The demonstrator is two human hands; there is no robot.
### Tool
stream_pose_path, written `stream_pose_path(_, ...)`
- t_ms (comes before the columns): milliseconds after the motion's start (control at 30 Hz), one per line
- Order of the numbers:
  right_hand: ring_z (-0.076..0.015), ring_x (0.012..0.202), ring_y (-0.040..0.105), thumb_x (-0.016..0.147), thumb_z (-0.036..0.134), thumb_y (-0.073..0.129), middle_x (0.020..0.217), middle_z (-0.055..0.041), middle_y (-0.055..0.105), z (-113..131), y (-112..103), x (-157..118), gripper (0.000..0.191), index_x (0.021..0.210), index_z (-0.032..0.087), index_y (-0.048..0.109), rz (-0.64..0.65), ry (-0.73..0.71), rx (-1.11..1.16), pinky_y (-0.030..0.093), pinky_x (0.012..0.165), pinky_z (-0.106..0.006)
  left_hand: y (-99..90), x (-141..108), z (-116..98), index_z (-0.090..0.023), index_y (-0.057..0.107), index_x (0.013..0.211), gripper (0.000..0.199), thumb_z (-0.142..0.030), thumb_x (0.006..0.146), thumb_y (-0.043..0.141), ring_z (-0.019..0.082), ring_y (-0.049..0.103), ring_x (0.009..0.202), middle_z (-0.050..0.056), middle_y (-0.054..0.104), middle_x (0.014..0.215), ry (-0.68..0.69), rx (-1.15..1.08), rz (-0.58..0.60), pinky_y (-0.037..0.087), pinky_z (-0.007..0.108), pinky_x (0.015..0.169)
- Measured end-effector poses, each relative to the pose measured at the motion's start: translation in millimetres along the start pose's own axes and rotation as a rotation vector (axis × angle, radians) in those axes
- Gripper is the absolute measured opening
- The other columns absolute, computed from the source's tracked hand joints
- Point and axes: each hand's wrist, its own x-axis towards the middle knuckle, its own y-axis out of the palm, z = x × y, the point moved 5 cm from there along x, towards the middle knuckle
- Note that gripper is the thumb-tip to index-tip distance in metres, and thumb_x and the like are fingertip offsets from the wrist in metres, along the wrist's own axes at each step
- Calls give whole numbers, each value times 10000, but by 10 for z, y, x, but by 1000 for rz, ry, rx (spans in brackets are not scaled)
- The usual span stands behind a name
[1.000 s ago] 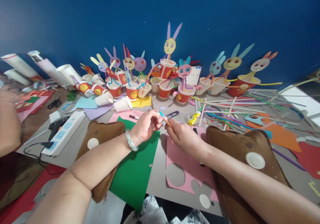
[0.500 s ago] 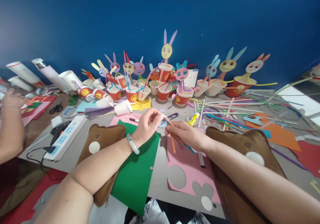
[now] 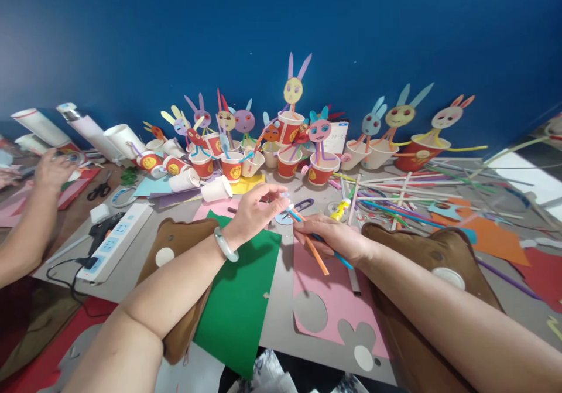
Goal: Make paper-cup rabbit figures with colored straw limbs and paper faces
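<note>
My right hand (image 3: 327, 236) is closed around an orange strip (image 3: 317, 256) and a blue strip (image 3: 343, 260), whose joined upper ends show a white tip. At that tip is my left hand (image 3: 260, 210), thumb and forefinger slightly apart; whether it touches the tip I cannot tell. Beneath my left hand and wrist lies a green sheet (image 3: 239, 299). Pink paper (image 3: 325, 287) with round and ear-shaped cutouts lies below my right hand. Just behind the hands is a purple open-frame object (image 3: 302, 205).
Paper cups (image 3: 322, 170) with rabbit-faced figures stand along the blue wall. A white power strip (image 3: 115, 242) is on the left, brown cushions (image 3: 417, 252) flank the papers, and colourful sticks (image 3: 408, 197) lie right. Another person's hand (image 3: 55, 170) is far left.
My left hand has shifted slightly left and its fingers have spread a little. The strips in my right hand have tilted, their lower ends swinging right. The other person's hand has moved right.
</note>
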Motion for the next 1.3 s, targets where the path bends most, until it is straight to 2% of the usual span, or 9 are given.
stream_pose_path(67,-76,334,290,904,404,499,347,81,370,-7,10,-9,352,651,175,583,69,15,-38,317,429,-226,40,-6,-33,-160,710,898,198,-335,807,703,159,615,864,58,682,901,-31,8,102,470,255,810)
stream_pose_path(233,-77,353,289,920,467,482,388,81,360,-10,101,-68,399,671,172,584,229,61,-145,249,404,-226,130,-21,45,-142,645,718,229,-355,775,707,97,532,626,6,605,683,-237,-120,294,415,215,595)
stream_pose_path(333,-81,407,302,925,554,458,448,77,353,8,127,-82,452,691,180,558,144,7,-284,246,418,-224,143,-29,136,-142,607,681,228,-332,727,724,77,500,560,-15,570,632,-392,-243,282,370,201,530)
stream_pose_path(467,-102,551,407,941,529,421,593,33,447,75,165,-84,424,704,191,516,-20,-200,-454,362,539,-230,182,-52,232,-151,552,680,221,-306,697,708,95,555,552,-8,587,622,-538,-432,299,397,213,524)
stream_pose_path(633,-123,572,434,948,431,384,601,27,458,80,50,-57,351,717,200,512,-367,-224,-586,355,567,-251,150,-22,273,-168,510,717,188,-293,739,648,83,553,516,-8,613,647,-493,-449,221,370,204,480)
stream_pose_path(767,-131,530,431,935,426,383,546,38,418,57,-55,-42,348,706,200,516,-532,-151,-567,332,539,-257,119,-15,181,-178,495,733,191,-309,796,619,82,567,547,-19,614,656,-319,-373,150,384,199,492)
stream_pose_path(933,-123,512,404,929,442,394,544,46,406,40,-28,-31,353,696,204,509,-475,-107,-562,324,535,-250,88,-33,59,-189,469,710,186,-281,823,585,75,539,525,-39,591,627,-125,-368,78,389,209,496)
stream_pose_path(1167,-118,518,377,921,413,387,534,45,387,98,28,-50,359,625,213,416,-407,-103,-651,288,514,-254,50,-11,157,-198,448,708,205,-296,787,610,66,494,489,-47,566,585,-163,-410,-118,352,202,487)
stream_pose_path(1300,-114,498,393,910,396,407,513,42,402,78,58,-36,351,624,204,474,-308,-29,-610,293,496,-247,32,19,229,-188,467,680,174,-248,782,595,60,450,469,-46,536,558,-235,-422,-216,319,206,483)
